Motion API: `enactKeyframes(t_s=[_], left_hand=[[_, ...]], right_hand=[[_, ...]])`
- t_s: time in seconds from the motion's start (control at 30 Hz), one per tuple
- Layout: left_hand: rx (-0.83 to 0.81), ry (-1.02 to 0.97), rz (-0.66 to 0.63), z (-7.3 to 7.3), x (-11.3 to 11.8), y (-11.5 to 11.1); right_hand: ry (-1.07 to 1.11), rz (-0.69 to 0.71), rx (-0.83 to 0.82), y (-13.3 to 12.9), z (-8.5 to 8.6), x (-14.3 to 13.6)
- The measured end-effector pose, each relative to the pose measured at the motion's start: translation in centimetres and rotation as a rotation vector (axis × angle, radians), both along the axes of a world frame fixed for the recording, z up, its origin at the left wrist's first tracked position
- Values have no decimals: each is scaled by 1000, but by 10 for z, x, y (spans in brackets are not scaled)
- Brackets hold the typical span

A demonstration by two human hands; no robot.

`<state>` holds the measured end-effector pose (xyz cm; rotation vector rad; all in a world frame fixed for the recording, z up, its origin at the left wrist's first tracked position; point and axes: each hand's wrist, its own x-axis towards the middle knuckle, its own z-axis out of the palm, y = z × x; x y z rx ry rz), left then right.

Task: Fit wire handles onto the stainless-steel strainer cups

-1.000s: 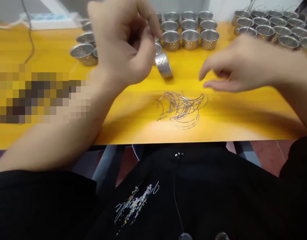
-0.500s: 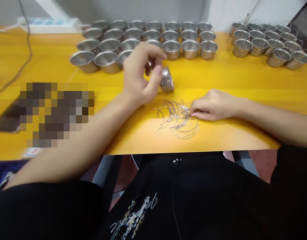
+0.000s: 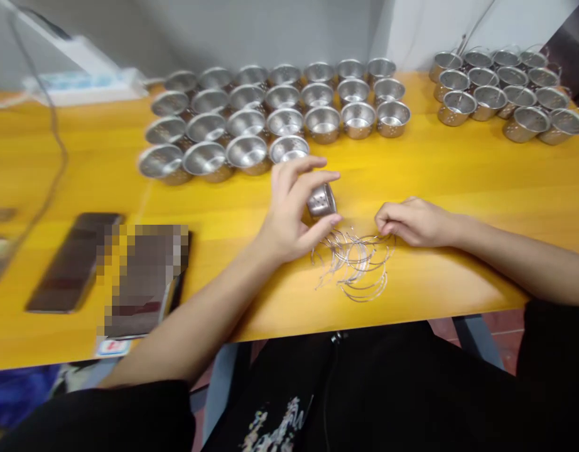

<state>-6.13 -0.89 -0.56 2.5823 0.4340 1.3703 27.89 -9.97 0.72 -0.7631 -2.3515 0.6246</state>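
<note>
A small perforated steel cup (image 3: 321,201) is tilted on its side, its mouth turned to the right. My left hand (image 3: 296,216) curves around it, thumb at the lower side and long fingers above. Just below and to the right lies a loose pile of thin curved wire handles (image 3: 358,263). Along the pile's upper right edge, my right hand (image 3: 409,221) is closed, thumb and forefinger pinched on a wire handle that is partly hidden by the fingers.
Rows of perforated steel cups (image 3: 249,150) stand behind my left hand. At the back right are cups with wire handles fitted (image 3: 490,100). A phone (image 3: 75,263), a partly pixelated dark object (image 3: 141,282) and a white power strip (image 3: 85,88) are at left.
The view has shifted, so the table sits lower. My left hand's fingers have spread wider around the tilted cup. My right hand has pulled slightly away from the middle of the wire pile.
</note>
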Motion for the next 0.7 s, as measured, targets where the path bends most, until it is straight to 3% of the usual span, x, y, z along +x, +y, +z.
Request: enactKeyframes(t_s=[0.27,0.53,0.7], left_hand=[[-202,61,-38,-16,0,-3],[-370,97,-109,-10,-13,11],[-589,114,-103,-9,-13,14]], right_hand=[[184,-53,-102,13,4,-3],[350,35,-312,4,-5,1],[334,-44,-472,4,-12,12]])
